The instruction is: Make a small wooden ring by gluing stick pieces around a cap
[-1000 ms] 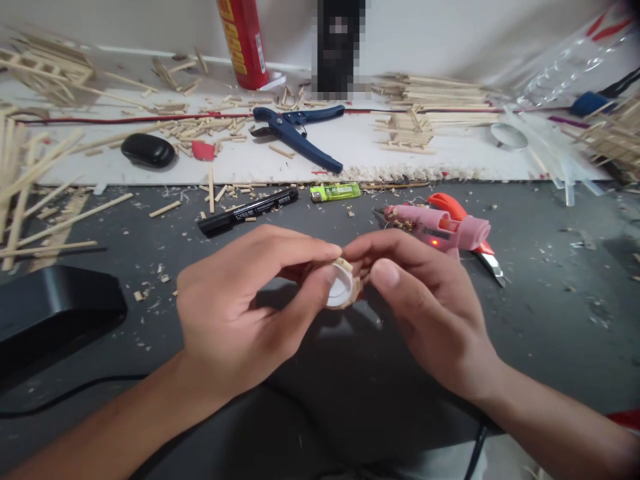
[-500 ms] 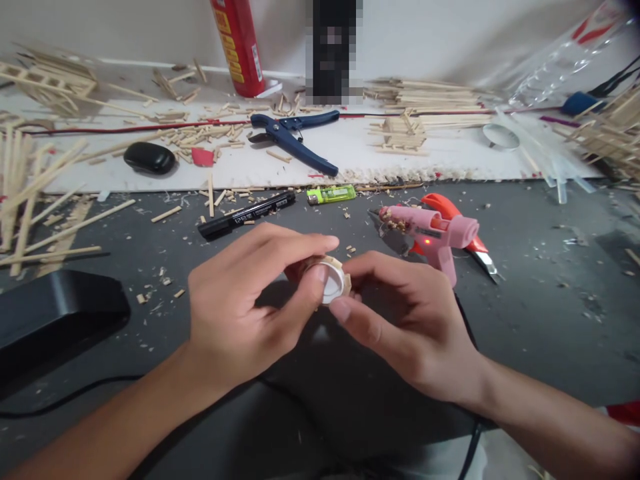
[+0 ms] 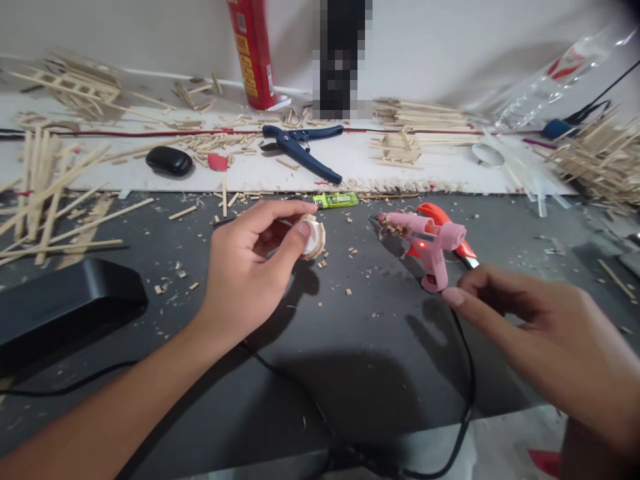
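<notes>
My left hand point(image 3: 260, 260) is closed on a white bottle cap point(image 3: 311, 241), thumb over its flat face and fingers behind. Small pale wood pieces line the cap's edge; part of it is hidden by the thumb. My right hand point(image 3: 530, 327) holds nothing, its thumb and forefinger slightly apart near the handle of a pink hot glue gun point(image 3: 434, 257). The glue gun stands on the dark table with a red light showing and blobs near its nozzle. Behind it lies an orange-handled cutting tool point(image 3: 434, 213), partly covered.
Blue cutters point(image 3: 305, 153), a black mouse point(image 3: 169, 161) and wooden sticks point(image 3: 425, 113) lie on the white board at the back. A green lighter point(image 3: 337, 201) is beyond my left hand. A black cable point(image 3: 470, 393) runs from the glue gun. Wood scraps dot the table.
My right hand has let go of the bottle cap and moved right, to beside the glue gun. My left hand keeps the cap and is slightly higher in view.
</notes>
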### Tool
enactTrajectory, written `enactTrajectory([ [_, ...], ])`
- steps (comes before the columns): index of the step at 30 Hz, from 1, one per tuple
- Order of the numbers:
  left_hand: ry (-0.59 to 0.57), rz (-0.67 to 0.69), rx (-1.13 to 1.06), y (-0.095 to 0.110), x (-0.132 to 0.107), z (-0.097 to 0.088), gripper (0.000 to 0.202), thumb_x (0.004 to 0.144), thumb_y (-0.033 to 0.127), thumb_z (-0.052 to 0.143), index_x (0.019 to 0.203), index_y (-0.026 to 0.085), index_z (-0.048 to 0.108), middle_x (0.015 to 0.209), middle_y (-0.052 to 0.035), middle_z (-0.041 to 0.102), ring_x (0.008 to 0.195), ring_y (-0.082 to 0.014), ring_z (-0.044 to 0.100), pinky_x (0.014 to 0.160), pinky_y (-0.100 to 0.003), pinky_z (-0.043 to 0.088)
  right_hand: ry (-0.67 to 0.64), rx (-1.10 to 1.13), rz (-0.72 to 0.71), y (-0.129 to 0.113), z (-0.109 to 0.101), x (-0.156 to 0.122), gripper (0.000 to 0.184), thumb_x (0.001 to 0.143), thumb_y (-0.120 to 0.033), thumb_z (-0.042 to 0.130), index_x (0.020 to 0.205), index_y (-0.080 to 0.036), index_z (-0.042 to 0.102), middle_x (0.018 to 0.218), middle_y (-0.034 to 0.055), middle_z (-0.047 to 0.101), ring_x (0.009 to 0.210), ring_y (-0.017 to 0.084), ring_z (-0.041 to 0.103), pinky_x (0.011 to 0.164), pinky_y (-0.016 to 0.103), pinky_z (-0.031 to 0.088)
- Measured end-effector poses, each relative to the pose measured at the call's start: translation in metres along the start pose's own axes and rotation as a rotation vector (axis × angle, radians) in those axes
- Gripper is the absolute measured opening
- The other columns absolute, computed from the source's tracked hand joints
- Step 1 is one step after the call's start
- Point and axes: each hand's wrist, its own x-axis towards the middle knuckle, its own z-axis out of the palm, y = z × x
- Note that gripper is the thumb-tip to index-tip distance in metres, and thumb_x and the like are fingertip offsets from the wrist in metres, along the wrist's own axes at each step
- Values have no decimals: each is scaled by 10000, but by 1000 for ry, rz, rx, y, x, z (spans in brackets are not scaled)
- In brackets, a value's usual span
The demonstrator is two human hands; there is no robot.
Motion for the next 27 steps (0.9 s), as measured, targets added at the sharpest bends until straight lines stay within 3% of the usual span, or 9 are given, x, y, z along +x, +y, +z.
enactTrajectory([
  [4,-23,-39,-76,1,2,1,113,978,182,726,1043,228,806,900,18,807,724,-94,726,702,-196,607,227,-112,191,28,18,-9,456,862,-677,691,747,-269,523,576,-38,517,482,151,456,476,297,340],
  [6,-31,-54,-102,1,3,1,108,966,166,725,1022,220,801,896,17,807,711,-91,723,701,-191,607,231,-78,228,27,24,-10,456,879,-671,662,724,-267,517,566,-40,499,488,153,453,497,304,342],
  [8,-46,-64,-117,1,2,1,101,957,167,729,1008,218,800,882,15,806,703,-96,723,700,-197,607,193,-18,233,24,26,-6,394,874,-650,669,801,-266,616,639,-21,604,554,174,547,550,317,403],
  [12,-90,-54,-112,-2,1,1,56,944,236,772,988,224,805,902,-2,811,765,-134,744,739,-238,618,122,31,198,21,27,19,386,869,-587,716,1070,-258,739,840,23,769,705,218,685,665,347,497],
  [16,-155,-71,-96,-6,-1,1,117,946,321,795,1031,242,806,932,-11,815,798,-159,752,735,-263,612,14,147,104,28,34,47,287,899,-485,750,904,-199,767,660,11,738,558,201,679,551,315,487],
  [19,-187,-87,-60,-9,-1,2,146,951,364,788,1043,251,802,922,-14,813,806,-174,759,730,-279,602,21,243,45,30,43,57,231,890,-387,768,786,-183,744,505,-42,607,412,160,583,420,278,425],
  [21,-203,-101,-53,-10,-1,4,138,951,361,781,1028,247,798,919,-19,815,804,-181,762,744,-290,605,40,294,41,28,47,57,179,912,-341,738,814,-191,738,471,-77,521,375,132,512,386,253,395],
  [24,-234,-124,-57,-12,-1,6,91,952,310,764,1011,248,795,908,-17,816,799,-180,766,744,-291,606,82,442,0,22,49,50,116,936,-303,686,857,-223,712,594,-35,619,486,152,590,442,249,468],
  [27,-280,-154,-76,-12,-2,8,77,948,307,767,987,246,793,875,-9,813,773,-179,765,719,-284,599,21,572,-104,22,48,42,125,935,-295,655,851,-247,735,773,40,751,593,209,681,546,309,569],
])
